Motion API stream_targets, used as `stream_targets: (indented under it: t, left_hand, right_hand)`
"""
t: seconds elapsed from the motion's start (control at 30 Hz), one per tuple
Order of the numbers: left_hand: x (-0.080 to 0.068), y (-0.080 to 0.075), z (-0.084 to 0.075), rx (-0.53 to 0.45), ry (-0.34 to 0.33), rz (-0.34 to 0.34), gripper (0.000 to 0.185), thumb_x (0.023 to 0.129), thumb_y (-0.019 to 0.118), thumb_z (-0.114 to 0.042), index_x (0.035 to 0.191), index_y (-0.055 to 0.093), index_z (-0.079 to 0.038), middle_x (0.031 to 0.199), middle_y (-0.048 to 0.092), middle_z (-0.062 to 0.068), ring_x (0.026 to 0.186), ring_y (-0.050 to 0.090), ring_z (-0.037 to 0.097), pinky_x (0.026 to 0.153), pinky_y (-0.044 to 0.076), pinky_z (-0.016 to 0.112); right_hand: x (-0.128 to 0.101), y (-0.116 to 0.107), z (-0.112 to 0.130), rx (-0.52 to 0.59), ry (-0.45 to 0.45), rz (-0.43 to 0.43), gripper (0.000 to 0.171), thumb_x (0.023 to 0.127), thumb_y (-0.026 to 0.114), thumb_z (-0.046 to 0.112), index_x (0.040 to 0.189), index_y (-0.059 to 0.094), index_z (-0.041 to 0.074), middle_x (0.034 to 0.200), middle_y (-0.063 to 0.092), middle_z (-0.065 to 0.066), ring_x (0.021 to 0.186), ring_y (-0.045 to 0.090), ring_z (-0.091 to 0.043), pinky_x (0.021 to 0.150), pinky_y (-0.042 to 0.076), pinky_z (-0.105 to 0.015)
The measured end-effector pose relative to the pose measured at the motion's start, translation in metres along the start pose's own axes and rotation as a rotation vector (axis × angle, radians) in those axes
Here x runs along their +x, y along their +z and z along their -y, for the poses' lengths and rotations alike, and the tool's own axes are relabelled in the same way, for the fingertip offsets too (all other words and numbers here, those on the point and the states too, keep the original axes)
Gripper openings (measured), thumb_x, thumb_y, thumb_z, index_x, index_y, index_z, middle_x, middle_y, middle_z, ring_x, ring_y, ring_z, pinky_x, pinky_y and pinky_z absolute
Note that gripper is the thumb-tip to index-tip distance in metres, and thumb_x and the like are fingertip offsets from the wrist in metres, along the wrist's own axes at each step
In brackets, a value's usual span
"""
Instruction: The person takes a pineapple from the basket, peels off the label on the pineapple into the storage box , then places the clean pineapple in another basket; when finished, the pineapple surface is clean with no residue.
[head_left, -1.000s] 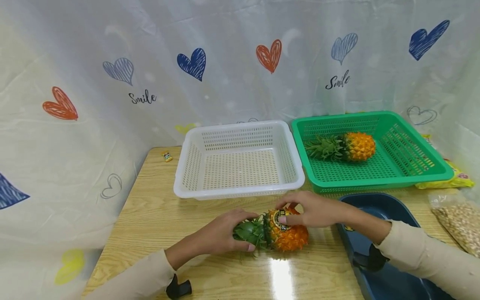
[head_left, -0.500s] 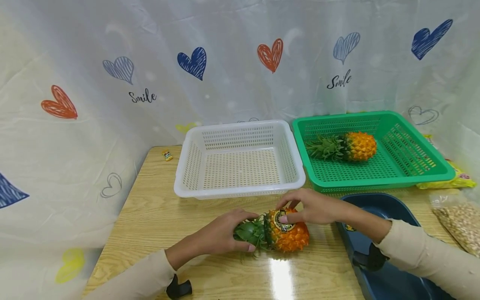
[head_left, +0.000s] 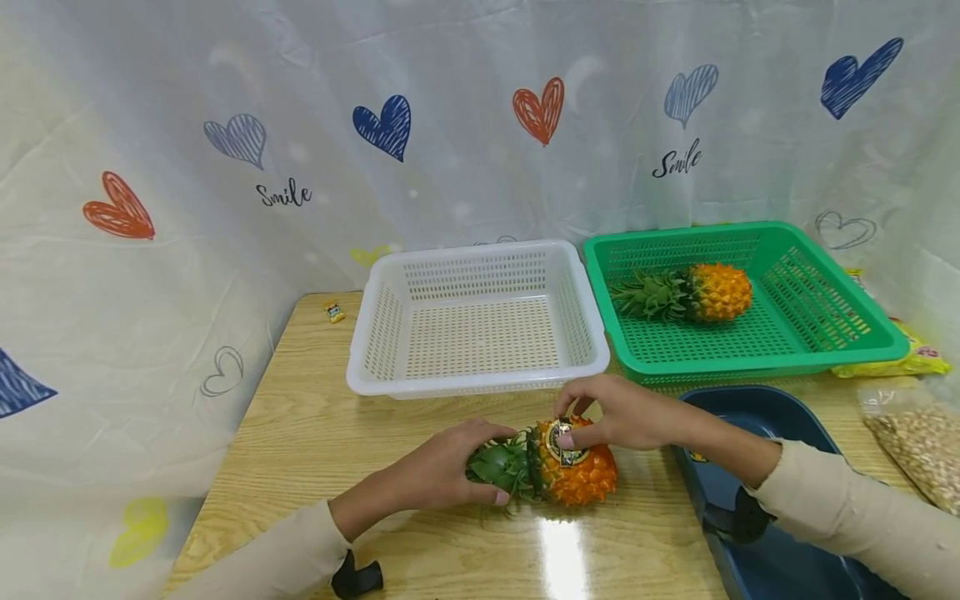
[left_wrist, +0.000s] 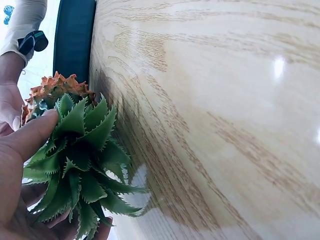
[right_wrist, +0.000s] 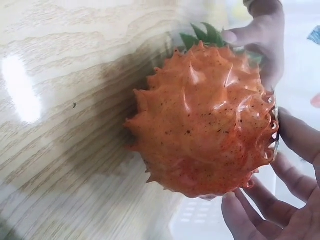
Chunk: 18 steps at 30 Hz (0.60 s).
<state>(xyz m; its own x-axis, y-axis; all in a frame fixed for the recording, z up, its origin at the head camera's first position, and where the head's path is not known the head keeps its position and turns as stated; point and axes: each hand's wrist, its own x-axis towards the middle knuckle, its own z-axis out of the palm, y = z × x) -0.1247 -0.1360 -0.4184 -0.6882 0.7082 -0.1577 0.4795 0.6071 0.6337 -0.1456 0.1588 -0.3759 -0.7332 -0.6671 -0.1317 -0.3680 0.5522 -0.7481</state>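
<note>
Pineapple (head_left: 588, 482) on its side, just in front of the white basket (head_left: 480, 387): your left hand (head_left: 453, 471) curls partway round its leafy crown (head_left: 501, 468), while your right hand (head_left: 615, 414) grips the body, thumb on the gold-and-black label (head_left: 556, 451). You seem to be working on that label; next probably calls for light thumb pressure, crown held steady. The orange skin is rounded, glossy, studded with pointed bumps; the green leaves are stiff-looking, saw-edged.

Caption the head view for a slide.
Left hand holding leaves, right hand touching the label: a pineapple lies before a white basket.
</note>
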Motion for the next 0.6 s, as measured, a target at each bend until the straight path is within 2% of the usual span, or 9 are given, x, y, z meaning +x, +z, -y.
stream_targets:
  t: [0.23, 0.37, 0.47, 0.6]
  left_hand:
    - [-0.0008, -0.0002, -0.0006, 0.001, -0.009, 0.009, 0.074, 0.086, 0.077, -0.050, 0.149, 0.046, -0.025, 0.141, 0.053, -0.002, 0.127, 0.054, 0.018, 0.100, 0.049, 0.043]
    - [-0.0005, 0.0005, 0.0002, 0.012, -0.002, 0.005, 0.074, 0.087, 0.076, -0.050, 0.149, 0.046, -0.024, 0.141, 0.053, -0.001, 0.127, 0.054, 0.018, 0.100, 0.049, 0.043]
    - [-0.0005, 0.0007, 0.0003, 0.015, 0.003, 0.002, 0.074, 0.087, 0.077, -0.049, 0.149, 0.046, -0.023, 0.139, 0.054, 0.000, 0.124, 0.055, 0.017, 0.099, 0.050, 0.041]
    - [-0.0002, 0.0011, 0.0004, 0.016, 0.008, 0.001, 0.073, 0.087, 0.077, -0.048, 0.149, 0.047, -0.023, 0.137, 0.055, 0.000, 0.119, 0.056, 0.014, 0.095, 0.050, 0.038]
  right_hand:
    - [-0.0011, 0.0008, 0.0010, 0.003, -0.018, -0.051, 0.022, 0.090, 0.077, 0.035, 0.101, 0.066, 0.019, 0.112, 0.066, -0.002, 0.104, 0.065, -0.023, 0.086, 0.055, -0.039]
    - [-0.0020, 0.0000, 0.0027, 0.040, -0.043, -0.058, 0.020, 0.090, 0.077, 0.031, 0.090, 0.062, 0.017, 0.114, 0.067, -0.006, 0.103, 0.064, -0.022, 0.083, 0.054, -0.036]
    - [-0.0032, -0.0009, 0.0038, 0.060, -0.058, -0.053, 0.026, 0.090, 0.077, 0.028, 0.083, 0.056, 0.016, 0.115, 0.068, -0.007, 0.105, 0.064, -0.024, 0.082, 0.054, -0.036]
    - [-0.0040, -0.0016, 0.0040, 0.106, -0.080, -0.042, 0.028, 0.091, 0.076, 0.026, 0.080, 0.053, 0.013, 0.114, 0.068, -0.008, 0.114, 0.062, -0.031, 0.081, 0.056, -0.035]
